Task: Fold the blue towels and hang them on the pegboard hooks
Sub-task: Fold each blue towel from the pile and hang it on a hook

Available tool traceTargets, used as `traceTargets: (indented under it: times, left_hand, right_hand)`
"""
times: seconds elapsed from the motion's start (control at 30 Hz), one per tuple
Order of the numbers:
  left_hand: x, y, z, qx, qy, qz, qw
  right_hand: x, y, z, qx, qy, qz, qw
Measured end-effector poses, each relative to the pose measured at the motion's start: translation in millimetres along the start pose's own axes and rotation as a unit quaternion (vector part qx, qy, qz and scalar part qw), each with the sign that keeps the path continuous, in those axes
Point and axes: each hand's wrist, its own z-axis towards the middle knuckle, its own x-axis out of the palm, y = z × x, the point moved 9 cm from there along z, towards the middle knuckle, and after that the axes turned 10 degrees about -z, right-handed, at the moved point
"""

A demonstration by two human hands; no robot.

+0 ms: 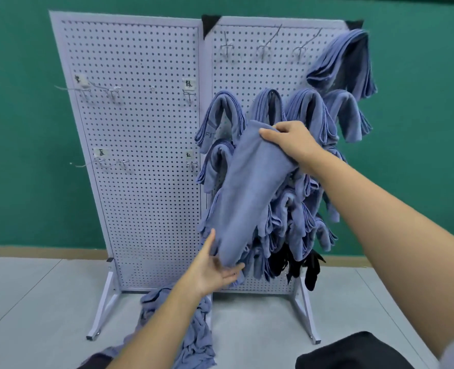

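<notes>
Hanging before the pegboard, a blue towel is gripped on top by the right hand (fingers curled) and touched below by the straight-fingered left hand.

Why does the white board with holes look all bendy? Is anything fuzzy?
Head view: the wide lens bends the pegboard, so its edges lean and curve; the top-right hanging towel and the bare hooks beside it look smeared; the held towel, the left hand and the right hand are fairly sharp; the light is soft and even, with no glare.
</notes>
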Motion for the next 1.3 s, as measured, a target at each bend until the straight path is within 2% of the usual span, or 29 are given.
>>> traceTargets:
  times: [0.07,0.13,0.23,0.3,0.43,0.6,0.67,0.77,0.87,1.17,1.23,1.3]
  left_hand:
    - [10,-8,-4,0.018,0.022,-0.08,0.996]
    - [14,-27,-5,0.054,0.009,-0.076,0.996]
    - [21,-61,-12,0.106,-0.023,0.039,0.993]
    - [25,-91,-20,0.154,-0.04,0.121,0.98]
    - [37,-148,-41,0.233,-0.038,0.285,0.929]
    - [63,-182,-71,0.272,-0.022,0.436,0.857]
    - [72,-192,-82,0.281,-0.001,0.442,0.852]
    - [84,-207,-95,0.301,0.058,0.388,0.869]
    - [89,-211,-100,0.314,0.095,0.339,0.882]
    - [94,-203,-99,0.309,0.101,0.31,0.893]
    - [95,-203,-95,0.328,0.058,0.343,0.879]
    - [97,-203,-93,0.356,-0.007,0.402,0.843]
  right_hand:
    - [-17,-17,-1,0.039,-0.023,0.074,0.996]
    - [-28,-42,-8,0.088,-0.039,0.141,0.985]
    - [-40,-81,-28,0.151,-0.051,0.164,0.973]
    - [-40,-113,-42,0.189,-0.012,0.137,0.972]
    - [-29,-148,-65,0.197,0.104,0.065,0.973]
    - [-17,-137,-73,0.177,0.181,0.092,0.963]
    - [-23,-129,-65,0.149,0.173,0.136,0.964]
    - [-32,-121,-54,0.123,0.134,0.257,0.949]
    - [-33,-122,-49,0.105,0.131,0.308,0.936]
    - [-41,-111,-51,0.092,0.077,0.262,0.958]
    - [-42,-113,-51,0.109,0.059,0.218,0.968]
    - [-44,-115,-49,0.127,0.041,0.151,0.979]
